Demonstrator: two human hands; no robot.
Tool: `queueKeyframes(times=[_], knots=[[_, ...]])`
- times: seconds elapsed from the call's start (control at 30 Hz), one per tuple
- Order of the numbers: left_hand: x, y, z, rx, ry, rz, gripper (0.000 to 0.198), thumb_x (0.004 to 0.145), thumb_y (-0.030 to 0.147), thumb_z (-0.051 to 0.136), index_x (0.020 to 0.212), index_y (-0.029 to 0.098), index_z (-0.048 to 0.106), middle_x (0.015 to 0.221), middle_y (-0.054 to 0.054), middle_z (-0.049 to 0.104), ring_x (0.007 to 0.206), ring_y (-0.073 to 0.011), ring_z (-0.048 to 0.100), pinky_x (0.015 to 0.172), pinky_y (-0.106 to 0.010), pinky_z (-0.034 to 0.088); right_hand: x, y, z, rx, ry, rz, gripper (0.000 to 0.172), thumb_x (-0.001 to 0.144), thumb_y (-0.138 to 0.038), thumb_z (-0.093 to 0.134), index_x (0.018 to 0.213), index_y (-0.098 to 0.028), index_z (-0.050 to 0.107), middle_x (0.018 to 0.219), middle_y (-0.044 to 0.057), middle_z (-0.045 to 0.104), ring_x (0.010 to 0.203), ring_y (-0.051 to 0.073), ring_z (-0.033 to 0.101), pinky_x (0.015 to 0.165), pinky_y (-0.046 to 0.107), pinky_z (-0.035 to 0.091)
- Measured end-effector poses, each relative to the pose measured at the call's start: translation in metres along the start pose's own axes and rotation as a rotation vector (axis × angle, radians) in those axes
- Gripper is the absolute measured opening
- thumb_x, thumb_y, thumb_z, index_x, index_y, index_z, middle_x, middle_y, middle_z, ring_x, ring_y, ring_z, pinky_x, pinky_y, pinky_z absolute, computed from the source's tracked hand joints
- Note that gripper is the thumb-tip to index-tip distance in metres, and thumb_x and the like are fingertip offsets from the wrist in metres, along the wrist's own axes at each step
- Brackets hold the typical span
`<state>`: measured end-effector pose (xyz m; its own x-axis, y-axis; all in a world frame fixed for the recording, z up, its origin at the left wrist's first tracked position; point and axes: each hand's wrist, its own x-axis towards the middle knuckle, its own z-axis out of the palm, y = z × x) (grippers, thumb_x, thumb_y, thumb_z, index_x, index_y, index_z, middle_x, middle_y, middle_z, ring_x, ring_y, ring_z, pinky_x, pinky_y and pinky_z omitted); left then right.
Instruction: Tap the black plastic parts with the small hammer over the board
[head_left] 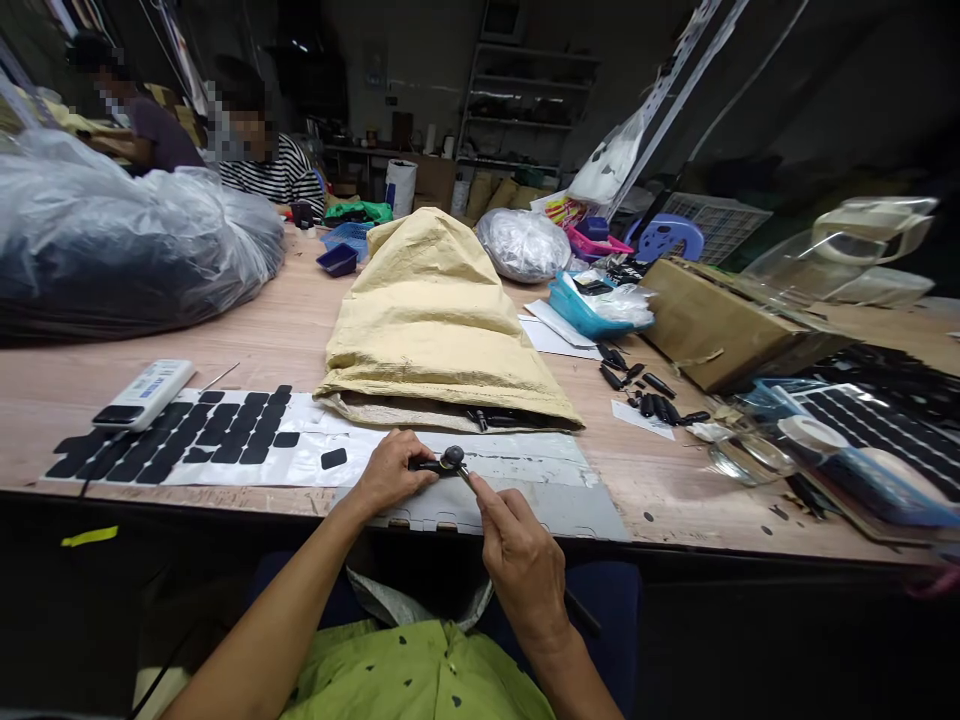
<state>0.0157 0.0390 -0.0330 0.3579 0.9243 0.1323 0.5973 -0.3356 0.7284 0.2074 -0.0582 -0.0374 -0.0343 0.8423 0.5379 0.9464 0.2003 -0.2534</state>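
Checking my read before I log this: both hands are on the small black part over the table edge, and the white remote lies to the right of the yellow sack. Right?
Not quite. In the head view the white remote lies left of the yellow sack, on the black pads. Both the left hand and right hand do hold the small black part.

I see a small assembly workshop, long wooden worktable (300,330) crowded with loose black parts (645,395), sheets of black adhesive pads (187,435), bulging plastic bags (112,240), a yellow sack (439,320), cardboard box (712,325), metal shelving (525,100) behind, two co-workers seated.
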Motion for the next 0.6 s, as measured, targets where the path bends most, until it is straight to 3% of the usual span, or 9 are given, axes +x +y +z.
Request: queueKeyframes(times=[0.1,0.2,0.33,0.43,0.6], knots=[[-0.001,0.001,0.000,0.004,0.006,0.008,0.013,0.071,0.019,0.075,0.083,0.020,0.073,0.082,-0.002,0.063,0.087,-0.0197,0.053,0.078,-0.032,0.042,0.003,0.009,-0.004,-0.011,0.053,0.065,0.033,0.098,-0.023,0.049,0.126,-0.028,0.066,0.087,0.000,0.069,0.074,0.010,0.063,0.060,0.020,0.038],[-0.003,0.004,-0.001,0.025,0.017,0.012,0.015,0.072,0.022,0.075,0.086,0.019,0.071,0.084,-0.003,0.062,0.086,-0.0200,0.052,0.078,-0.033,0.042,0.010,0.033,-0.012,-0.111,0.142,0.153,0.027,0.097,-0.028,0.054,0.119,-0.026,0.070,0.093,0.000,0.070,0.076,0.012,0.062,0.063,0.021,0.038],[-0.004,0.006,0.000,0.066,0.000,0.025,0.028,0.073,0.030,0.076,0.099,0.022,0.072,0.085,-0.003,0.060,0.087,-0.0212,0.051,0.078,-0.034,0.043,0.016,0.086,-0.015,-0.286,0.116,0.200,0.021,0.092,-0.024,0.059,0.106,-0.021,0.075,0.085,0.003,0.068,0.076,0.016,0.056,0.069,0.027,0.037],[-0.004,0.006,0.000,0.091,-0.025,0.016,0.018,0.077,0.029,0.073,0.094,0.023,0.073,0.086,-0.003,0.059,0.088,-0.0214,0.051,0.079,-0.034,0.042,0.016,0.115,-0.008,-0.356,0.064,0.281,0.020,0.088,-0.021,0.063,0.103,-0.021,0.076,0.081,0.004,0.066,0.074,0.017,0.050,0.068,0.029,0.034],[-0.005,0.010,-0.007,0.103,-0.108,0.099,0.015,0.072,0.026,0.077,0.087,0.023,0.074,0.099,-0.004,0.061,0.096,-0.0221,0.051,0.088,-0.038,0.042,0.016,0.118,0.006,-0.348,0.123,0.431,0.021,0.087,-0.026,0.065,0.103,-0.024,0.077,0.083,0.005,0.063,0.076,0.017,0.045,0.067,0.029,0.028]])
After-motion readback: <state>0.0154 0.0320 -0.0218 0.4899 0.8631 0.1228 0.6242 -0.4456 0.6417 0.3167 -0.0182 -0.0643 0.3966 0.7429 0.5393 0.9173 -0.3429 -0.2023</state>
